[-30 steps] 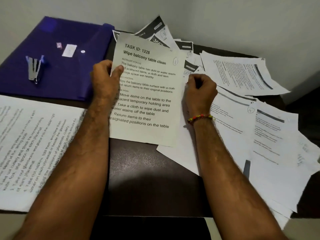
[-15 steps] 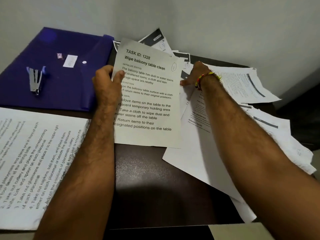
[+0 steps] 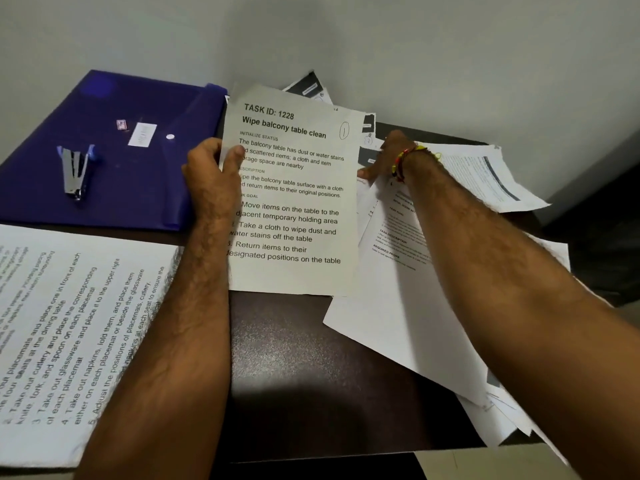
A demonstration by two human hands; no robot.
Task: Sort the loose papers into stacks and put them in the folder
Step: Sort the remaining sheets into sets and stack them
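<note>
Moved since a second ago: right hand (image 3: 384,157), then fisted at the edge of the held sheet (image 3: 294,188), now reaches into the loose papers (image 3: 408,299) at the back right, thumb on a page, its other fingers hidden so their grip cannot be told. Left hand (image 3: 211,178): pinches the held sheet, headed "Wipe balcony table clean", by its left edge, upright above the dark table (image 3: 311,368). Blue folder (image 3: 138,161): back left, stapler (image 3: 74,171) on top; sorted stack (image 3: 69,334) near left.
</note>
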